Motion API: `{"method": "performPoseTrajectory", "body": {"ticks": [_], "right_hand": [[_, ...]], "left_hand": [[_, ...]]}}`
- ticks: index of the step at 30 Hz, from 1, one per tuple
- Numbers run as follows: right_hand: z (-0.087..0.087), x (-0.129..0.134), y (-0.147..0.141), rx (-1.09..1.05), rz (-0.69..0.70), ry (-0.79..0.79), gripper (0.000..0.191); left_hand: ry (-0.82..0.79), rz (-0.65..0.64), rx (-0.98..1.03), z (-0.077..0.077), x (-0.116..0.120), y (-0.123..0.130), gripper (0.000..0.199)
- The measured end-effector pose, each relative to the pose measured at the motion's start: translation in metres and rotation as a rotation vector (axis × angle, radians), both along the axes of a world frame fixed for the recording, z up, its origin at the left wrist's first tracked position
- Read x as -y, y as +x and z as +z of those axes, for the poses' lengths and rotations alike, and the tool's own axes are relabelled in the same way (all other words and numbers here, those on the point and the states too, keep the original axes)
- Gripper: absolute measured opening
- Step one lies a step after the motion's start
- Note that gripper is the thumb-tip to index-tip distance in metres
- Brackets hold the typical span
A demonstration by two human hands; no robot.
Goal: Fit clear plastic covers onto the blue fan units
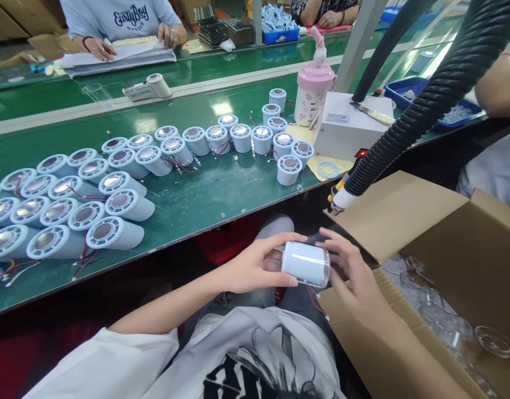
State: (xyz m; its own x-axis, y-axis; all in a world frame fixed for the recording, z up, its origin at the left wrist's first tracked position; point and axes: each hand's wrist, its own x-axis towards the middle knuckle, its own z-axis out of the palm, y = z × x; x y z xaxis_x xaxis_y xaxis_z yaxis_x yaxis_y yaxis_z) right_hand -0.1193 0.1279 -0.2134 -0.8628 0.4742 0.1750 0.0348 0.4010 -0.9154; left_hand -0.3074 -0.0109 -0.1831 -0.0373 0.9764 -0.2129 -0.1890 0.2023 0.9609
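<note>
While the left hand (257, 267) grips a pale-blue cylinder (305, 262) inside a clear cup (326, 269) above the lap (297, 302), the right hand (354, 274) curves half-open by its end, contact unclear, near a cardboard box (473, 263) holding transparent pieces (446, 326).

The blue shirt (125, 27) across the bench (221, 194) reads "EARLY BOY", with "WORDS" beneath.

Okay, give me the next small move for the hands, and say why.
I'd probably close the right hand gently around the bare end of the clear cup. The left hand already grips the opposite end of the blue cylinder inside it, while the right fingers look loosely spread, giving that end little visible support.
</note>
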Motion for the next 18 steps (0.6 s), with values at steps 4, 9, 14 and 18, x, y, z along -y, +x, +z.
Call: {"method": "performPoseTrajectory", "body": {"ticks": [4,9,14,18], "right_hand": [[0.002,-0.001,0.004,-0.104,0.181,0.124,0.052],[0.006,-0.001,0.006,0.027,0.163,-0.62,0.048],[-0.001,-0.001,0.008,0.148,0.072,-0.701,0.046],[-0.008,0.008,0.002,0.175,0.062,-0.714,0.048]], "left_hand": [[-0.035,-0.04,0.024,0.0,-0.002,-0.003,0.068],[0.114,-0.067,-0.068,0.004,-0.003,-0.004,0.073],[0.05,-0.104,0.104,-0.005,-0.005,-0.001,0.074],[-0.057,-0.129,0.13,-0.015,-0.001,0.001,0.079]]}}
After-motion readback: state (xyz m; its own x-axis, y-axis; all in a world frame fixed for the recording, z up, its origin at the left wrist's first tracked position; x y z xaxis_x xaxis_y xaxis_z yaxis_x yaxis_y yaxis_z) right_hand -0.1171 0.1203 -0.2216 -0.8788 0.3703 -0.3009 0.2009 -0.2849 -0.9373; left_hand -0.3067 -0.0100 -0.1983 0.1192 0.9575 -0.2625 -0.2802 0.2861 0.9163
